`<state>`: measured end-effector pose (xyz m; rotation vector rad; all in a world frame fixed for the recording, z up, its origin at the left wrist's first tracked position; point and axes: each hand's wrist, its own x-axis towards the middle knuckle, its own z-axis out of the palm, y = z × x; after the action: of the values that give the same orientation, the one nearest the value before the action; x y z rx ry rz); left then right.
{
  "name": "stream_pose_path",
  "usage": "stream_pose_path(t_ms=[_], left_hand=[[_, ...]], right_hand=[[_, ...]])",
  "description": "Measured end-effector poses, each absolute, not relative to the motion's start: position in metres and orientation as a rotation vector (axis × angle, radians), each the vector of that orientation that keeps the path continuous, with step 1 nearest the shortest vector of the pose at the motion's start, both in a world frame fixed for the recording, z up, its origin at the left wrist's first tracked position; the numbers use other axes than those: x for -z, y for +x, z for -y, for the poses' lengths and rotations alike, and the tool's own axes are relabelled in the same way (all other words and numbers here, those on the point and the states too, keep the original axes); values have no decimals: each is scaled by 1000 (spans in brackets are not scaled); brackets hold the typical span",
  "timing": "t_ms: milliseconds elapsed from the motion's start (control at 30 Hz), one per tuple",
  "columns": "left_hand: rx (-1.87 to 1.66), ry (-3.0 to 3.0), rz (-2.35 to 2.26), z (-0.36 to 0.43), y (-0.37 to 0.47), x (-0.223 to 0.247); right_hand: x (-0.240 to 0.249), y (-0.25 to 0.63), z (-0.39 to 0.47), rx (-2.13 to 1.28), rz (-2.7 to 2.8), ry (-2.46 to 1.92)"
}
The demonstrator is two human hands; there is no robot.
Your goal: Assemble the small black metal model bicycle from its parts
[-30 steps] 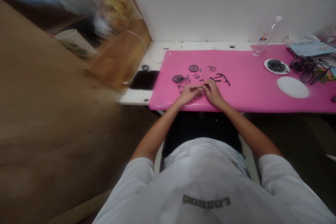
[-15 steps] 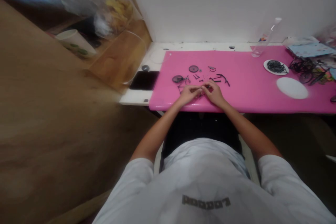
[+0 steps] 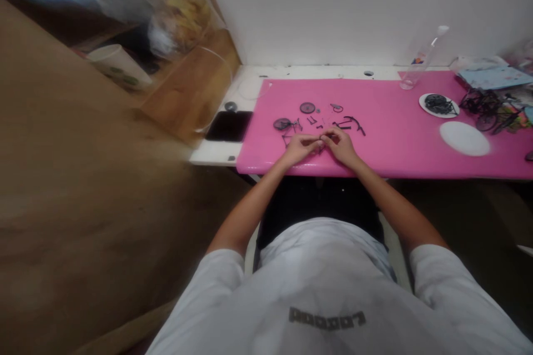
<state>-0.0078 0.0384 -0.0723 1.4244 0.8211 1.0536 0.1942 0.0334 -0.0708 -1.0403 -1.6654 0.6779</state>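
Near the front edge of the pink mat (image 3: 387, 138) on the table, my left hand (image 3: 300, 148) and right hand (image 3: 340, 144) are meeting, fingers pinching together on a small black part (image 3: 322, 142). I am judging it light, thin, snappable; gripping at its ends seems safest.

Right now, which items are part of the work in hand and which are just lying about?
In hand:
left hand and right hand, fingertips together on a small dark piece, too small to identify
loose black parts
small wheel
pink mat

Lying about:
phone
clear bottle
white lid
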Motion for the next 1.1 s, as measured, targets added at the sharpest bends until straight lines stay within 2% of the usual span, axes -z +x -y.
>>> stream_pose_path(t_ms=[1100], left_hand=[[-1073, 1589, -787, -42, -12, 74]], right_hand=[[66, 196, -32, -786, 1644, -1030]])
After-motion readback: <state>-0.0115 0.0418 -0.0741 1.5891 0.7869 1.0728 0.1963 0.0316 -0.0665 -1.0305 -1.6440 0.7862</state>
